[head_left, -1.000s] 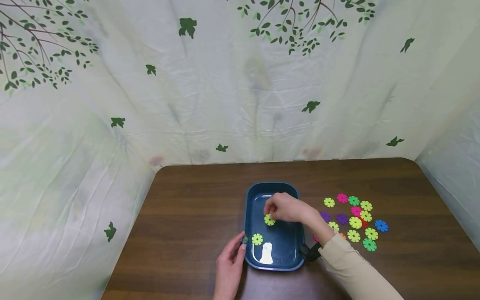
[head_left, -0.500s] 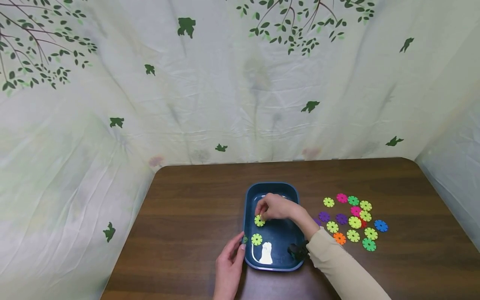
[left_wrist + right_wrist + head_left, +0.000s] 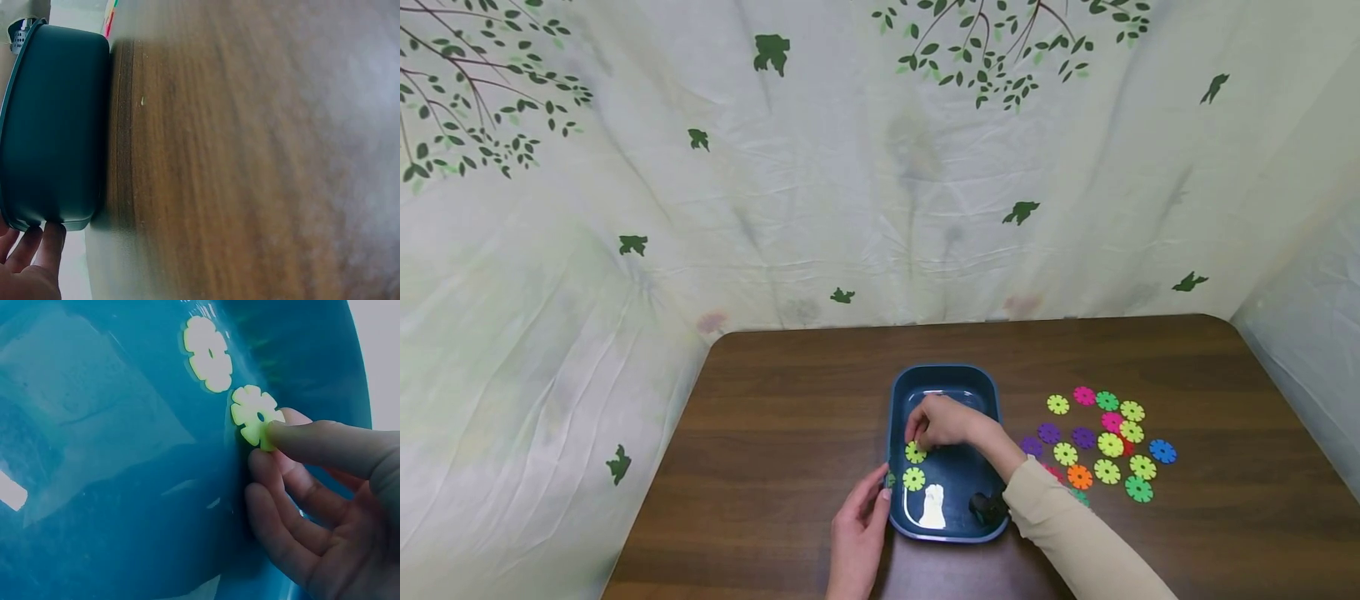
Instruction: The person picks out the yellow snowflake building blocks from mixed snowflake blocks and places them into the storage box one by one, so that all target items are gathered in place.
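A dark blue tray (image 3: 966, 471) stands on the brown table. My right hand (image 3: 946, 419) reaches into it and pinches a yellow-green flower-shaped disc (image 3: 255, 414) between thumb and fingers, near the left wall. Just in front of that disc, a second yellow-green disc (image 3: 913, 479) lies on the tray floor; the right wrist view shows the two almost edge to edge. My left hand (image 3: 859, 529) rests against the tray's left side, thumb and fingertips at the rim. In the left wrist view its fairly straight fingers (image 3: 50, 250) touch the tray's outer wall.
Right of the tray, several flower-shaped discs in yellow, green, pink, purple, orange, red and blue (image 3: 1162, 452) lie scattered, a few overlapping. The right forearm crosses over the tray's right rim. A white leaf-patterned cloth (image 3: 880, 208) hangs behind the table.
My right hand has moved left across the tray with the yellow-green disc, then slightly towards the near side, beside the other disc. My left hand has stayed at the tray's side.
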### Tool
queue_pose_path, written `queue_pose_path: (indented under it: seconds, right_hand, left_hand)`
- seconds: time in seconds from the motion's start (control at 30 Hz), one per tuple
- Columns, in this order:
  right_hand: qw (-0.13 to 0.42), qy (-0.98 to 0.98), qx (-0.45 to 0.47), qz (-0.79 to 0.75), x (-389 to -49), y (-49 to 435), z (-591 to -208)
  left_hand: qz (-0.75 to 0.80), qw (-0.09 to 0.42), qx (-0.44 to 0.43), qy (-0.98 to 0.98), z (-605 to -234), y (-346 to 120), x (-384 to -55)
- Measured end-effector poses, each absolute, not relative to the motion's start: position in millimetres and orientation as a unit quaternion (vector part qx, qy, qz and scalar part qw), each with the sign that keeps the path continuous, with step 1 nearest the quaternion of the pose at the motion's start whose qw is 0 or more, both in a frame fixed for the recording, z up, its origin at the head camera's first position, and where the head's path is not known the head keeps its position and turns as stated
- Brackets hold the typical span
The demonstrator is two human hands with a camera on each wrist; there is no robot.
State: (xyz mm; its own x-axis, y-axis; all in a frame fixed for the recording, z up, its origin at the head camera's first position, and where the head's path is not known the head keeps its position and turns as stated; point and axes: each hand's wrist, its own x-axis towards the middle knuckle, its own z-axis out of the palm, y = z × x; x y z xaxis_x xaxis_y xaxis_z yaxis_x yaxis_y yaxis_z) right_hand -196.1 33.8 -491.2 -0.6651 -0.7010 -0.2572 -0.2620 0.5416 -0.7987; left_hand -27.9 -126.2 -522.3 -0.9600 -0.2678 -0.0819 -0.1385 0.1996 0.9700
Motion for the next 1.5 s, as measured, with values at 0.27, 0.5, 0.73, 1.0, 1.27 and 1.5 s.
queue_pose_path:
  seconds: [0.27,0.5,0.73,1.0,1.27,1.5]
  right_hand:
    - [0.281,0.841,-0.288,-0.362,-191.2,28.5,-489.3]
    - [0.273,0.855,-0.284,-0.338,-188.6,26.7,-488.4]
    - [0.265,0.862,-0.283,-0.326,-189.0,25.6,-490.8]
    - [0.268,0.856,-0.281,-0.340,-189.1,27.9,-491.8]
    - [0.263,0.849,-0.281,-0.363,-191.1,31.2,-487.4]
    - [0.256,0.837,-0.293,-0.385,-190.2,35.3,-476.3]
  left_hand:
    - [-0.620,0.057,0.125,-0.772,-524.4,-126.3,-27.6]
    - [-0.620,0.058,0.127,-0.772,-523.9,-126.1,-27.3]
    - [-0.615,0.056,0.132,-0.775,-522.4,-125.7,-28.2]
    - [-0.616,0.066,0.123,-0.776,-525.7,-125.8,-27.3]
    - [-0.616,0.058,0.132,-0.775,-524.1,-124.9,-28.1]
    - [-0.613,0.049,0.138,-0.776,-522.4,-124.4,-28.1]
